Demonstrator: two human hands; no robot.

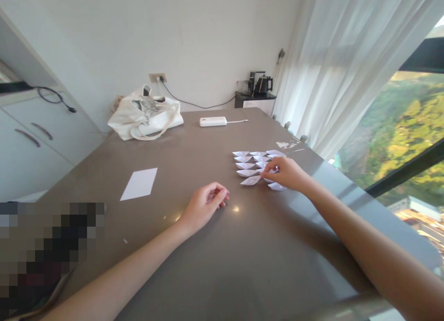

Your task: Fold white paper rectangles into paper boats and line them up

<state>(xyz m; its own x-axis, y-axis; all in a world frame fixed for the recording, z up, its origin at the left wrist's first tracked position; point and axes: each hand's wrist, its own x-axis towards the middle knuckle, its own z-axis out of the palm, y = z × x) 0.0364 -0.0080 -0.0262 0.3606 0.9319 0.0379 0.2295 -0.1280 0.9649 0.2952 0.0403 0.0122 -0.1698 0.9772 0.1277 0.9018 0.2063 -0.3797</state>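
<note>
Several small white folded paper boats stand in rows on the brown table, right of the middle. My right hand pinches the tip of one paper boat at the near end of the rows, between thumb and fingers. It hides some of the boats behind and beneath it. Another paper boat lies just below that hand. My left hand rests on the table to the left of the rows, its fingers curled and nothing seen in them. A flat white sheet of paper lies further left.
A white cloth bag sits at the far left of the table. A white power bank with a short cable lies at the back. Beyond the table stands a black kettle. White torn scraps mark the right edge, near a curtain.
</note>
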